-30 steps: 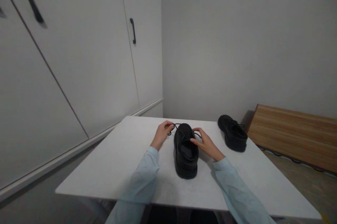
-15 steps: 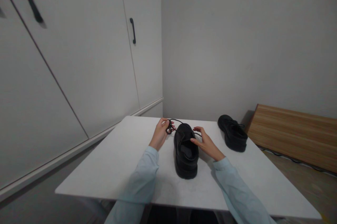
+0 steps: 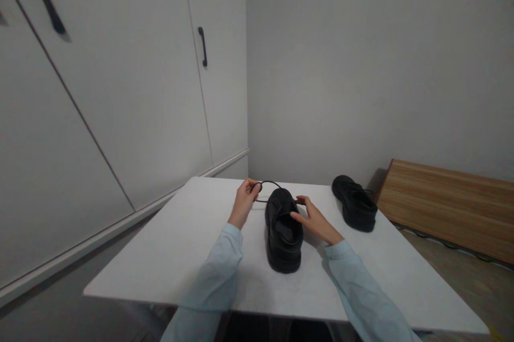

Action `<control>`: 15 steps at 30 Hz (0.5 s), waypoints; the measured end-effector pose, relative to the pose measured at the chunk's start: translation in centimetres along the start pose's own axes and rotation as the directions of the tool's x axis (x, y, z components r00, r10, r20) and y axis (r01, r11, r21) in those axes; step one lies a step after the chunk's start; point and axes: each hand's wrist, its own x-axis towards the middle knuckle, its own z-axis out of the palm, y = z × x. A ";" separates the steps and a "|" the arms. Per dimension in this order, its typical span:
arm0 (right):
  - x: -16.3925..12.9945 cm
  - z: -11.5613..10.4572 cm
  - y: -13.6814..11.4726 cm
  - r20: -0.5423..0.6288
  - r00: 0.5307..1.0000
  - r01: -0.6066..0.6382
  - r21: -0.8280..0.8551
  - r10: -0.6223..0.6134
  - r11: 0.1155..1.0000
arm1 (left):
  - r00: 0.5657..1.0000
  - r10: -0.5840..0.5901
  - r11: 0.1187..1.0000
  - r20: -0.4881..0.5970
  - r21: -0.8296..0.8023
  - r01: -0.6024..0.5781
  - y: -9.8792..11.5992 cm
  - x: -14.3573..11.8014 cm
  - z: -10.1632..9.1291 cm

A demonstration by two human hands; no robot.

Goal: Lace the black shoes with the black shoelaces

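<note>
On your left, 2 tall white cupboard doors (image 3: 132, 90) run back to the corner, the farther one with a short dark handle (image 3: 203, 46); a plain grey wall fills the rest of the room behind. Below them a white table (image 3: 168, 245) stretches out in front of you, matt and bare on its left part.

Your left hand (image 3: 243, 204), in a pale blue sleeve (image 3: 212, 283), is raised just left of the shoe's toe, with the fingers pinched shut on a thin black lace (image 3: 268, 185) that arcs in a loop from the fingertips over to the front of the shoe.

At the middle of the table stands the black shoe (image 3: 283, 229), upright on its sole, heel towards you and toe pointing away, directly between your 2 hands.

Your right hand (image 3: 312, 219) lies against the shoe's right side near the opening, fingers loosely curled with the tips touching the upper; whether they grip a lace end there, you cannot tell.

Farther right, well apart from both hands, a second black shoe (image 3: 355, 203) sits near the table's far edge. Beyond that, a wooden board (image 3: 445, 203) lies low beside the wall.
</note>
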 end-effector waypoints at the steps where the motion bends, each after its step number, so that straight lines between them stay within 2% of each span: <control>1: 0.0 0.0 0.1 0.000 1.000 -0.006 -0.005 0.006 1.000 | 1.000 0.023 0.999 0.015 0.044 -0.024 0.0 0.0 0.0; 5: 0.1 0.0 0.4 -0.003 0.999 -0.034 -0.016 0.034 0.999 | 0.986 0.108 0.945 0.128 0.296 -0.142 0.4 -0.3 0.1; 9: 0.1 0.0 0.3 -0.004 0.998 -0.057 0.001 0.057 0.998 | 0.960 0.132 0.787 0.249 0.562 -0.254 0.4 -0.8 0.1; 12: 0.0 0.0 -0.1 0.009 0.996 -0.087 0.034 0.087 0.996 | 0.940 0.122 0.694 0.319 0.650 -0.311 -0.1 -0.9 0.0; 15: -0.1 0.1 -0.4 0.030 0.989 -0.144 0.071 0.142 0.987 | 0.929 0.116 0.660 0.351 0.672 -0.336 -0.9 -0.7 -0.3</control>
